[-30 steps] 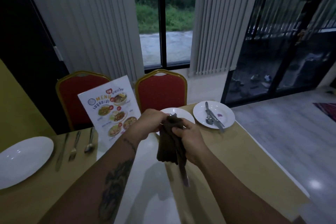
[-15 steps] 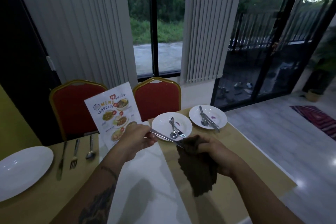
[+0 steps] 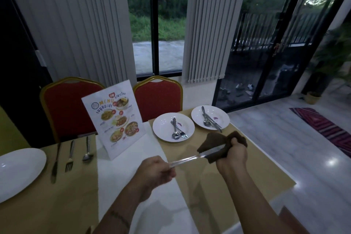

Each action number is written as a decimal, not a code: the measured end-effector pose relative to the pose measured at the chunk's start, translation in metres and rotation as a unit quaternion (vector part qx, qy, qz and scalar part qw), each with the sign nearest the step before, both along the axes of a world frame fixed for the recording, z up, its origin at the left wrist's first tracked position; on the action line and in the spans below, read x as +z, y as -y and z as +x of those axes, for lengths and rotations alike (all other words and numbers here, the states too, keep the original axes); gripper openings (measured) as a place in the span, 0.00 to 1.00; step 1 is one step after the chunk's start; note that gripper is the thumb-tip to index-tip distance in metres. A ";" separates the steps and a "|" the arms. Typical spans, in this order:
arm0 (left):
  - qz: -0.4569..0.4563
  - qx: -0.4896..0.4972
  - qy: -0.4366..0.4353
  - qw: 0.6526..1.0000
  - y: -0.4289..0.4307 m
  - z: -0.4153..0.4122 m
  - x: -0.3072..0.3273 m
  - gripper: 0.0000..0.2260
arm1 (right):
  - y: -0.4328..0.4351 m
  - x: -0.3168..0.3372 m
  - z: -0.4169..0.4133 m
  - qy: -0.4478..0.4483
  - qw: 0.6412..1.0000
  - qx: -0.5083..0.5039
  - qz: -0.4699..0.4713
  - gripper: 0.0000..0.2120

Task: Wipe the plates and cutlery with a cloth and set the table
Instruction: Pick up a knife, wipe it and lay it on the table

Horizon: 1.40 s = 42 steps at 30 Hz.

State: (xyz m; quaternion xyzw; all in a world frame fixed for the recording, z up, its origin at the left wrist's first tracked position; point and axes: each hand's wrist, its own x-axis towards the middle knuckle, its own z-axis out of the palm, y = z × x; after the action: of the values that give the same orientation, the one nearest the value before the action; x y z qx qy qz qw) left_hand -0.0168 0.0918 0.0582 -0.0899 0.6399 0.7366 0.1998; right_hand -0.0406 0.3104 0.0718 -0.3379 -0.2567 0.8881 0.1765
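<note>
A clean plate (image 3: 17, 171) lay at the table's left edge. The left hand (image 3: 156, 172) pinched a knife (image 3: 197, 156) by one end above the table, while the right hand (image 3: 232, 156) squeezed a brown cloth (image 3: 214, 142) round the other end.

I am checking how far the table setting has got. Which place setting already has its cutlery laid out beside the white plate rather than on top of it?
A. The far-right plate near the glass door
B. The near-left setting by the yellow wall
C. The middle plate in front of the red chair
B: the large white plate at the left has a knife, fork and spoon lined up on the table beside it.
</note>
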 end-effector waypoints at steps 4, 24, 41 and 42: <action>-0.033 -0.139 -0.008 0.990 -0.016 0.020 -0.004 0.07 | 0.002 0.007 -0.008 0.005 0.996 -0.045 0.078 0.13; -0.094 -0.106 -0.041 0.989 -0.061 0.010 -0.015 0.05 | 0.014 -0.001 0.006 0.009 0.798 0.260 0.544 0.10; -0.299 -0.122 0.032 0.946 -0.156 0.021 -0.118 0.08 | -0.117 -0.037 -0.002 0.135 0.806 0.316 0.482 0.09; -0.316 -0.120 0.030 0.941 -0.164 0.024 -0.120 0.07 | -0.123 -0.040 -0.002 0.135 0.800 0.331 0.482 0.09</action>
State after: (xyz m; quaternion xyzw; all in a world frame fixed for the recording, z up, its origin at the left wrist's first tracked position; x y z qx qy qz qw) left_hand 0.0076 0.2553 -0.0617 -0.0934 0.8392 0.4642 0.2674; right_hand -0.0425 0.4330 0.0321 -0.2205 -0.7691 0.5994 -0.0249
